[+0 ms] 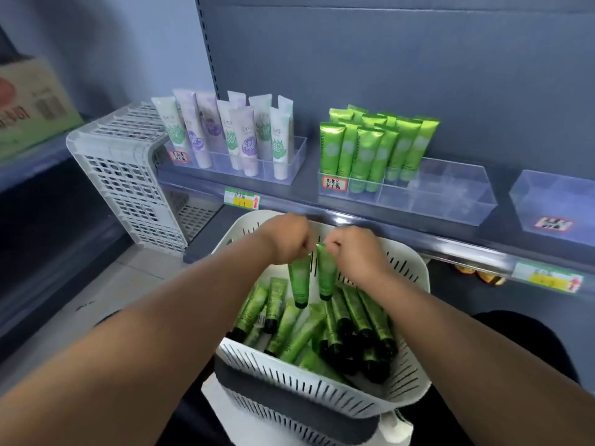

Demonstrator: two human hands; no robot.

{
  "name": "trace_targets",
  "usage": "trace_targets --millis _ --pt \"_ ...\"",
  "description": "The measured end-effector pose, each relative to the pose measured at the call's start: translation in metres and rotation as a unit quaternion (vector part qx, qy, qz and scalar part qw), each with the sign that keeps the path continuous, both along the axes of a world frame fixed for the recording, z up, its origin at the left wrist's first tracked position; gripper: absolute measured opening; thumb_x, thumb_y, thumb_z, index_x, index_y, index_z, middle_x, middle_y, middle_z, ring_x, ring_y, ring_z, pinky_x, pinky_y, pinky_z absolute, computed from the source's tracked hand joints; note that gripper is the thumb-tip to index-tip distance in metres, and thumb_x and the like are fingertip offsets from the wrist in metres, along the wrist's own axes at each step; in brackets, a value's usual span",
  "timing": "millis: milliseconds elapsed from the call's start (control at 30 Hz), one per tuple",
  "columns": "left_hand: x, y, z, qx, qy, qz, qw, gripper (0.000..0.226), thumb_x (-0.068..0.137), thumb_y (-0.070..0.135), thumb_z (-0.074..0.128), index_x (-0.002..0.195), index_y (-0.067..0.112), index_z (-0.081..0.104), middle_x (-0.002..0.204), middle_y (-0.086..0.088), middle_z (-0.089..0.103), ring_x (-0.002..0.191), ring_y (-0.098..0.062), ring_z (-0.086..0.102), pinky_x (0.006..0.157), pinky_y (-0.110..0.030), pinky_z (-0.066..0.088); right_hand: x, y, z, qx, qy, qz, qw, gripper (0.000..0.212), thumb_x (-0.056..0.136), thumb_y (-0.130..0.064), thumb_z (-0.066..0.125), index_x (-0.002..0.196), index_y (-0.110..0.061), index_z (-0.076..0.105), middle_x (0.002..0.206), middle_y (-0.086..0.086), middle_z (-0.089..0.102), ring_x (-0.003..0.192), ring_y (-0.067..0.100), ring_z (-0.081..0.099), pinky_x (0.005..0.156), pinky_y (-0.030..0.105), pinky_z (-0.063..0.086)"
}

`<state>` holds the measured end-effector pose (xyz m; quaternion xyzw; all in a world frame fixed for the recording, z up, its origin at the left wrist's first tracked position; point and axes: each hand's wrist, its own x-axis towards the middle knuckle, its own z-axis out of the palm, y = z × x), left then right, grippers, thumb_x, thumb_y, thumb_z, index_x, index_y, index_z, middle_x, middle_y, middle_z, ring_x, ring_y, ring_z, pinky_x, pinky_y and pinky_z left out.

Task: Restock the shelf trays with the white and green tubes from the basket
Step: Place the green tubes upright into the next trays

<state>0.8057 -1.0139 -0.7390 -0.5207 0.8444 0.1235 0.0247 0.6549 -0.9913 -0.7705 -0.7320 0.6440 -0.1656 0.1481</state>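
Observation:
A white slotted basket (325, 387) in front of me holds several green tubes (351, 320) with black caps. Above its far half, my left hand (286, 239) pinches the crimped end of one green tube (298, 281), which hangs cap down. My right hand (354, 249) pinches a second green tube (325, 275) the same way, right beside the first. On the shelf, a clear tray (450, 194) holds several upright green tubes (370, 149) in its left part. Farther left, another clear tray (289, 162) holds several white tubes (238, 130).
A large white perforated crate (128, 169) lies on its side at the shelf's left end. A further clear tray (553, 204) stands at the far right. Price tags (242, 198) hang on the shelf edge (370, 220). A cardboard box (29, 101) sits at the upper left.

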Motion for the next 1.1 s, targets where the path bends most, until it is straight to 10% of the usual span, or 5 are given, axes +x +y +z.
trace_targets --millis 600,733,1100 --pt "-0.123 -0.04 0.178 -0.216 0.13 -0.03 0.967 0.023 0.086 0.01 0.058 0.102 0.019 0.071 0.109 -0.006 0.07 0.104 -0.027 0.063 0.089 -0.031 0.05 -0.123 -0.042 0.181 -0.22 0.007 -0.14 0.965 0.019 0.089 -0.014 0.053 0.093 -0.015 0.072 0.096 0.011 0.071 0.094 0.034 0.063 0.077 0.032 0.048" --pt "-0.148 -0.057 0.184 -0.221 0.115 -0.018 0.968 0.023 0.087 0.01 0.057 0.103 0.02 0.07 0.111 -0.008 0.068 0.104 -0.032 0.062 0.086 -0.032 0.048 -0.141 -0.066 0.187 -0.221 -0.004 -0.149 0.964 0.02 0.086 -0.012 0.054 0.068 -0.021 0.056 0.076 0.007 0.062 0.084 0.032 0.063 0.066 0.026 0.038" --pt "-0.169 -0.088 0.142 -0.161 0.036 -0.011 0.986 0.026 0.091 0.013 0.052 0.11 0.021 0.067 0.119 -0.012 0.063 0.11 -0.035 0.059 0.088 -0.034 0.047 -0.146 -0.1 0.147 -0.153 0.023 -0.114 0.981 0.017 0.09 -0.016 0.052 0.085 -0.011 0.067 0.092 0.018 0.068 0.09 0.036 0.06 0.065 0.027 0.034"
